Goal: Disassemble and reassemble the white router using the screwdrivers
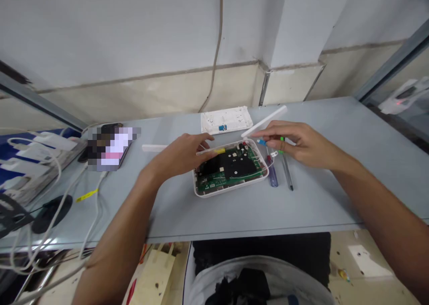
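An opened white router (231,166) lies on the table, its green circuit board and black plates exposed. My left hand (186,155) is at its rear left edge, thumb over the rim and fingers behind, gripping it. To the right, my right hand (298,141) pinches a small blue piece (261,141) between thumb and fingertips. Its index finger is against the lower end of a tilted white antenna (266,120). A thin wire with a white clip (275,154) hangs below that hand. Another white antenna (152,148) extends left, partly behind my left hand.
Behind the router lies a white cover (231,117). A purple-handled screwdriver (272,174) and a pen (288,173) lie to its right. Phones (114,148), cables and white adapters (30,157) crowd the left side. Below the table edge stands a lined bin (214,278).
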`<state>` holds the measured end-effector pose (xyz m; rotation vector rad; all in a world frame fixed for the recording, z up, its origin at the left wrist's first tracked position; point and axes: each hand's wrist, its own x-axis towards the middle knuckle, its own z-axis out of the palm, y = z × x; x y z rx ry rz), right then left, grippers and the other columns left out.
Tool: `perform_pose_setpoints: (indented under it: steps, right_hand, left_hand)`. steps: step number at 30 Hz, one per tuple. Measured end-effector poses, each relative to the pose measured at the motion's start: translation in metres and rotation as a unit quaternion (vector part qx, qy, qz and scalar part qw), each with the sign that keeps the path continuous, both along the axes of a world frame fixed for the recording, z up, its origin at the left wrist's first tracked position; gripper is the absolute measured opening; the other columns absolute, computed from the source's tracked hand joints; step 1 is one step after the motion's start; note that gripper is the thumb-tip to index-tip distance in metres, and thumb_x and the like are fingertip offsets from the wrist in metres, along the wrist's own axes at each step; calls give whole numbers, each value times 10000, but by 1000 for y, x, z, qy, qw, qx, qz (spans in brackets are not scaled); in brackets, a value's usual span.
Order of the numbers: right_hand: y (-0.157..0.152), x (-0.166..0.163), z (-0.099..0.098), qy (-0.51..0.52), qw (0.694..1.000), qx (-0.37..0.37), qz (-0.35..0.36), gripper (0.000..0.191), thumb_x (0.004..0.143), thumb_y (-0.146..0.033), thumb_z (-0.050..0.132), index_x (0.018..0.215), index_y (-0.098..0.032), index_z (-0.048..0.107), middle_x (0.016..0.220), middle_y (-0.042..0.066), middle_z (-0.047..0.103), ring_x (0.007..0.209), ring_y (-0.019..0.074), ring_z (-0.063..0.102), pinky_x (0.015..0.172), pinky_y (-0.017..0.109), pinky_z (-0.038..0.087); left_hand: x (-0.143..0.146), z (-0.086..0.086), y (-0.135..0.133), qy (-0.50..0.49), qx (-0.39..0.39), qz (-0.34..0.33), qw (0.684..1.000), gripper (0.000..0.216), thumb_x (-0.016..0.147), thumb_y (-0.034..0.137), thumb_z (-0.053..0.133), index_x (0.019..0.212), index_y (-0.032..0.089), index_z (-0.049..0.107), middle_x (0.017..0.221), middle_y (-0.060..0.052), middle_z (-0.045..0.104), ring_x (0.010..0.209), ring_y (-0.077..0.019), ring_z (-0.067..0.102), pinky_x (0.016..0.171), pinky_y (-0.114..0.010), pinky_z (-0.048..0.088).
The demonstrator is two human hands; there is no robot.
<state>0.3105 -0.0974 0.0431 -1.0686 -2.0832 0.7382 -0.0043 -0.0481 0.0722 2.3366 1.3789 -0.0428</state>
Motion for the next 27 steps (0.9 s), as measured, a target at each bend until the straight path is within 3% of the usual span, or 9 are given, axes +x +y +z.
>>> perform_pose_setpoints:
  steps: [4, 7, 10, 13, 16, 19, 22, 24, 27]
  right_hand:
    - [3, 10, -2, 59, 997, -33, -35, 244, 979, -438, 672, 1141, -283, 770, 1023, 34, 723, 884, 189, 657, 785, 360, 544]
    - [0, 12, -1, 167, 982, -76, -45, 182, 939, -400, 741, 1059, -266, 715, 917, 10, 686, 812, 161, 662, 761, 341, 543]
    - [-7, 6, 2, 269, 956, -120, 4, 201, 925, -403, 760, 1030, -278, 643, 927, 7, 708, 799, 168, 700, 749, 355, 559]
    - [-14, -4, 4, 312, 927, -187, 91, 300, 922, -484, 755, 1034, -284, 561, 894, 9, 746, 751, 193, 727, 688, 374, 580]
    - [-17, -9, 4, 322, 907, -238, 125, 444, 862, -585, 785, 988, -281, 486, 809, -3, 744, 650, 205, 710, 620, 390, 586]
    - [-15, -5, 6, 341, 905, -244, 73, 584, 759, -687, 827, 973, -292, 452, 731, -30, 708, 588, 213, 680, 562, 386, 568]
    - [-9, 2, 6, 333, 908, -244, 70, 538, 805, -655, 811, 1004, -287, 474, 747, -26, 716, 595, 197, 677, 553, 350, 549]
    - [-6, 4, 5, 276, 917, -267, 108, 449, 877, -592, 780, 1032, -259, 522, 718, -22, 704, 574, 164, 646, 542, 308, 518]
    - [-5, 1, 0, 135, 939, -284, 138, 388, 945, -559, 722, 1106, -225, 607, 572, -83, 561, 462, 91, 461, 464, 234, 376]
  left_hand:
    - [9, 11, 0, 130, 11, -20, 991, 608, 968, 631, 546, 1416, 226, 620, 1203, -119, 769, 1095, -325, 720, 942, -415, 518]
    - [16, 13, 12, 182, -20, -44, 982, 595, 899, 691, 603, 1287, 253, 710, 1119, -116, 772, 1043, -340, 714, 919, -418, 502]
    - [23, 8, 29, 189, -33, -58, 980, 464, 890, 656, 619, 1016, 233, 764, 946, -118, 756, 895, -319, 709, 846, -402, 491]
    - [28, 1, 41, 195, -9, -106, 975, 339, 923, 546, 593, 894, 228, 708, 798, -104, 718, 782, -287, 687, 751, -372, 468]
    - [29, -3, 44, 172, -68, -122, 975, 274, 948, 484, 548, 939, 226, 642, 685, -64, 683, 599, -242, 663, 647, -344, 457]
    - [29, -4, 41, 131, -163, -52, 976, 292, 940, 477, 562, 1064, 215, 596, 679, -41, 690, 496, -229, 667, 577, -328, 488]
    - [31, -6, 37, 93, -213, 9, 972, 368, 927, 494, 586, 1159, 209, 569, 726, -52, 726, 521, -247, 712, 565, -328, 537]
    - [31, -7, 35, 73, -219, 30, 973, 379, 940, 507, 560, 1167, 203, 573, 701, -49, 728, 542, -254, 732, 590, -334, 566]
    - [31, -8, 33, 49, -212, 57, 974, 379, 941, 511, 551, 1140, 191, 588, 648, -44, 720, 553, -268, 743, 611, -347, 587]
